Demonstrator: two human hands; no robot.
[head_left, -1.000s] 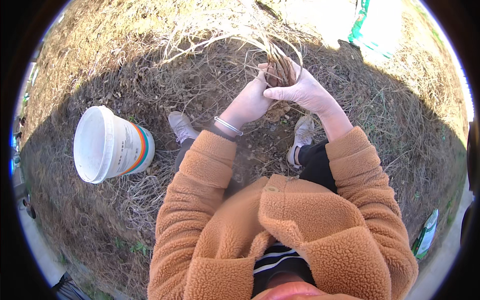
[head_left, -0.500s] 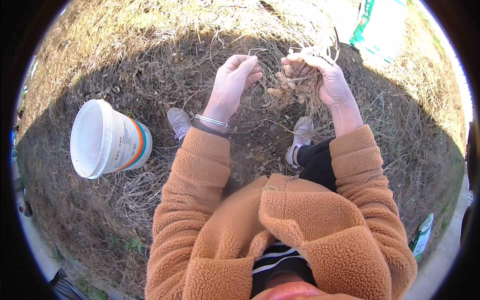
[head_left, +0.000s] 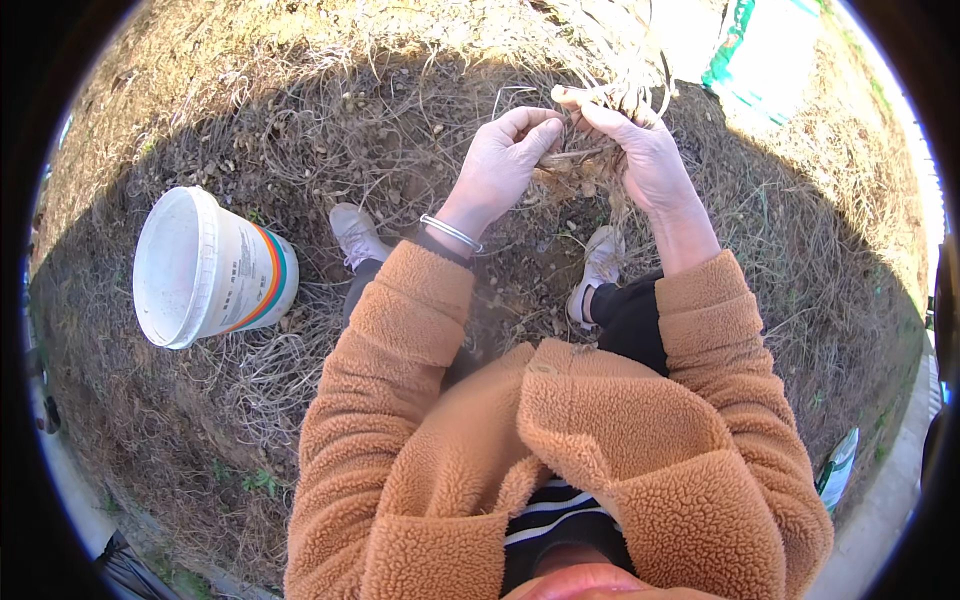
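My right hand (head_left: pixel 650 160) grips a clump of dry roots (head_left: pixel 600 140); my left hand (head_left: pixel 500 165) pinches a strand from it, fingers curled. A white bucket (head_left: pixel 205 268) lies near my left foot.

White bucket (head_left: pixel 205 268) on dry grass (head_left: pixel 330 110)

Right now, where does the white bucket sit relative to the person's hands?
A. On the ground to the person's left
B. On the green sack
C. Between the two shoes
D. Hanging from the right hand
A: the white bucket lies tilted on the dry grass, well left of the left hand and right hand, which work a clump of dry roots.
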